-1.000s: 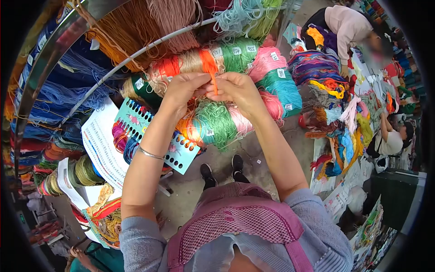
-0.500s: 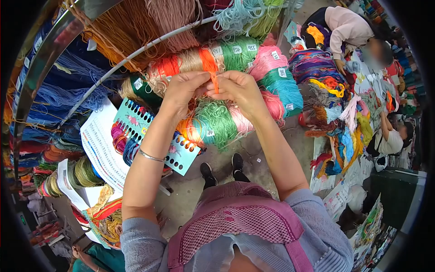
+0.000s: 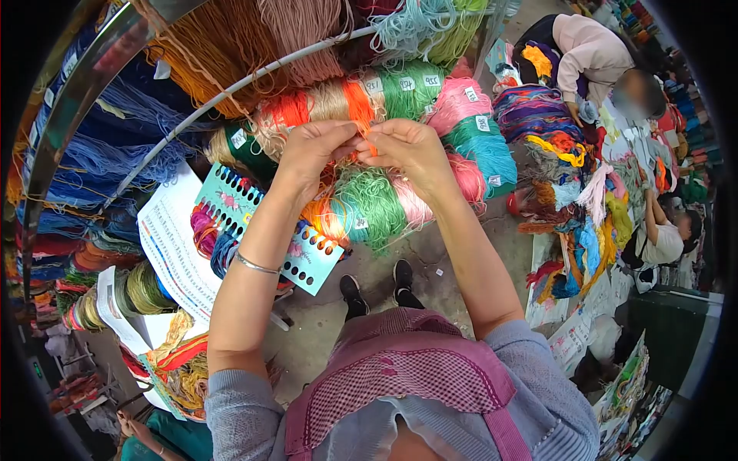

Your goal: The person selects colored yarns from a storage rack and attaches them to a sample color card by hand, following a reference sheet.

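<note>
Both hands meet over a rack of yarn skeins. My left hand (image 3: 314,154) pinches orange yarn (image 3: 359,104) from its left side. Close beside it, my right hand (image 3: 411,151) has thumb and finger closed on the same orange yarn. That yarn lies over a row of skeins, between a beige skein (image 3: 327,101) and a green skein (image 3: 409,91). Below the hands is another green skein (image 3: 371,203) with a number label. A turquoise card (image 3: 307,273) with punched holes and threads is left of the hands.
A curved metal rail (image 3: 254,75) crosses above the hands, with brown and orange yarn behind it. Printed sheets (image 3: 173,238) and blue yarn are at left. One person in pink (image 3: 592,46) bends over yarn at upper right; another person (image 3: 665,237) is at right.
The orange yarn between the fingers has shifted slightly, and the two hands are a little farther apart. The racks appear shifted slightly in the view.
</note>
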A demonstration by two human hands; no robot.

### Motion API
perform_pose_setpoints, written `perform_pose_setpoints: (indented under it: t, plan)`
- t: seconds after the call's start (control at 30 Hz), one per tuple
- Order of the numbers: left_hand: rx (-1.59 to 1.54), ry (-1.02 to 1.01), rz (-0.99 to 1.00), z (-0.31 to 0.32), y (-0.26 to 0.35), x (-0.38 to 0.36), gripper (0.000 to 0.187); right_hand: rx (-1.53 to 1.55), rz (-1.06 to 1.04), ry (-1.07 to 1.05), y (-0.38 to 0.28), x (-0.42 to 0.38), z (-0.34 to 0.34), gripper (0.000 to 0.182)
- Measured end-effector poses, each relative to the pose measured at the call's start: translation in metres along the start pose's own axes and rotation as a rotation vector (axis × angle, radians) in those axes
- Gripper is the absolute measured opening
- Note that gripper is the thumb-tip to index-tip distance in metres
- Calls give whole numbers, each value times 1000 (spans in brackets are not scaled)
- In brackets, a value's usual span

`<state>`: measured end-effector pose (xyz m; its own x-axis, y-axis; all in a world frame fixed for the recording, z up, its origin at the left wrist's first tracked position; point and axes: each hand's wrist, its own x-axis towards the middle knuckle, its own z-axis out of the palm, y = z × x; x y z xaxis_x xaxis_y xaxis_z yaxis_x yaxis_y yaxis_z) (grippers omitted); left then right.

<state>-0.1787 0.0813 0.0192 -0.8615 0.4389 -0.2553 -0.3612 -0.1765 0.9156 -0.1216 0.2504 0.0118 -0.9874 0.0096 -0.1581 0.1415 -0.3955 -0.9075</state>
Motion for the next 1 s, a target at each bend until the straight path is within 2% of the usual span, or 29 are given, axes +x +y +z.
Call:
perform_pose_setpoints:
  t: [0.27, 0.33, 0.37, 0.43, 0.47, 0.57, 0.6, 0.63, 0.67, 0.7, 0.73, 0.77, 0.8, 0.83, 0.87, 0.9, 0.93, 0.97, 1.0]
  plan:
    - [18, 2, 14, 3, 2, 9, 19, -44, -36, 14, 4, 5, -2, 10]
    - [297, -165, -11, -8, -11, 35, 19, -213, -157, -12, 10, 5, -2, 9]
    - [291, -148, -52, 1, -7, 35, 20, -216, -160, -18, 13, 4, -2, 9]
    - [490, -120, -66, -7, -25, 59, 19, -403, -295, 71, 18, 4, -1, 8]
    - [628, -201, -101, -19, -43, 78, 24, -511, -301, 81, 19, -1, -3, 10]
    - [640, -163, -180, -9, -41, 80, 30, -564, -295, 128, -3, -64, 3, 11]
    - [635, -159, -133, -5, -37, 72, 38, -680, -289, 198, -12, -95, -2, 13]
    - [637, -161, -127, -9, -38, 74, 38, -794, -282, 270, -24, -127, -9, 16]
    - [753, -213, -63, -16, -43, 82, 42, -732, -285, 331, -34, -159, -16, 17]
    - [865, -265, 1, -22, -50, 89, 46, -782, -85, 426, -37, -194, -47, 16]
    - [945, -211, 61, -23, -56, 93, 52, -772, -127, 504, -40, -226, -75, 15]
    - [941, -207, 66, -23, -57, 96, 52, -830, -46, 670, -50, -261, -97, 14]
    - [953, -225, 51, -23, -56, 97, 53, -760, -63, 803, -41, -300, -149, 14]
    - [967, -239, 32, -27, -55, 93, 53, -925, 11, 972, -47, -339, -178, 14]
    - [882, -305, 195, -30, -45, 78, 50, -1301, -57, 1096, -14, -408, -293, 20]
    - [773, -317, 180, -34, -32, 59, 47, -1503, 181, 1265, -25, -441, -285, 26]
    - [659, -318, 164, -36, -10, 36, 44, -1641, 284, 1332, -22, -480, -304, 27]
    - [688, -259, 58, -33, 28, -6, 37, -1784, 386, 1387, -23, -502, -324, 28]
    - [628, -122, 44, -34, 54, -47, 34, -1807, 386, 1339, -27, -496, -324, 28]
